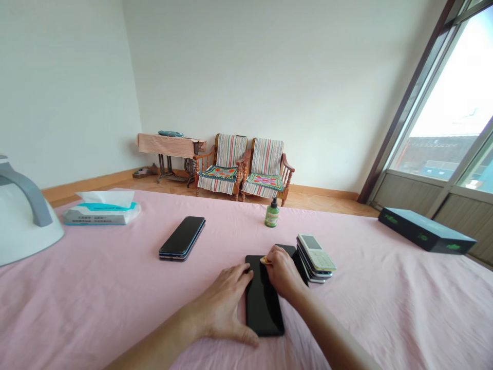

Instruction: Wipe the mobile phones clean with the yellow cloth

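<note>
black tablet point(262, 303), left fingers point(242, 281) wide at its edge, right fingers point(274, 257) tight on yellowish wad point(264, 260)

left fingers point(240, 269) on black tablet point(265, 311) | right fingers point(274, 256) pinch orange item point(264, 260)

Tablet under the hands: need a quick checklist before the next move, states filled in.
1. Tablet lying flat on the pink cloth: ok.
2. Left hand spread along the tablet's left edge: ok.
3. Right hand pinching the small orange piece at the screen's far end: ok.
4. Spray bottle upright, apart from both hands: ok.
5. Right-hand phone stack squared up: not ok, edges staggered.
6. Screen free of smudges: cannot tell, dark and reflective.
</note>
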{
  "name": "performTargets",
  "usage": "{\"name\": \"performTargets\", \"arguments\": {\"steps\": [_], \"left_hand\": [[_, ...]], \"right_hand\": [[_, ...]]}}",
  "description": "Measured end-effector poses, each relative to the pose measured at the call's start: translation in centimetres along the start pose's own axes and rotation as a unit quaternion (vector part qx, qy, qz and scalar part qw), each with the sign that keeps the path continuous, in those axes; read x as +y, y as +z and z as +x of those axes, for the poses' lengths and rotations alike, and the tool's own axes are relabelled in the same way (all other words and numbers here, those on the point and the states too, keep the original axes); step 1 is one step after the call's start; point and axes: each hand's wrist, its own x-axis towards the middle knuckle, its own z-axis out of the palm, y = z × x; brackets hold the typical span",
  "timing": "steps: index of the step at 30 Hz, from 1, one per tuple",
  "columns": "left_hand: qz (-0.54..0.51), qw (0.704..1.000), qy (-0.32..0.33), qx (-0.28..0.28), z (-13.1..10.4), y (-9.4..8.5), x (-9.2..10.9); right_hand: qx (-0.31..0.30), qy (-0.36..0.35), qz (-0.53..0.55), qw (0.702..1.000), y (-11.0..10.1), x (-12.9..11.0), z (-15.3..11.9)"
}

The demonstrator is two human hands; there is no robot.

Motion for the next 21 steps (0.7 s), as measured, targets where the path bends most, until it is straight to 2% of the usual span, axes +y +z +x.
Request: {"name": "performTargets", "arguments": {"steps": [3, 6, 12, 21], "left_hand": [[0.010, 1.000, 0.006, 0.019, -0.2, 0.0, 0.5], [0.010, 0.999, 0.010, 0.035, -0.4, 0.1, 0.8], [-0.010, 0.998, 0.027, 0.058, -0.6, 0.2, 0.8], [-0.001, 0.997, 0.036, 0.062, -0.5, 0.1, 0.7]], "right_hand": [[-0.003, -0.008, 0.004, 1.000, 0.9, -0.8, 1.3], [-0.006, -0.018, 0.007, 1.000, 1.4, -1.2, 1.5], [0.006, 0.009, -0.005, 1.000, 1.0, -0.2, 1.0], [0.010, 0.012, -0.013, 1.000, 1.3, -1.0, 1.4]]}}
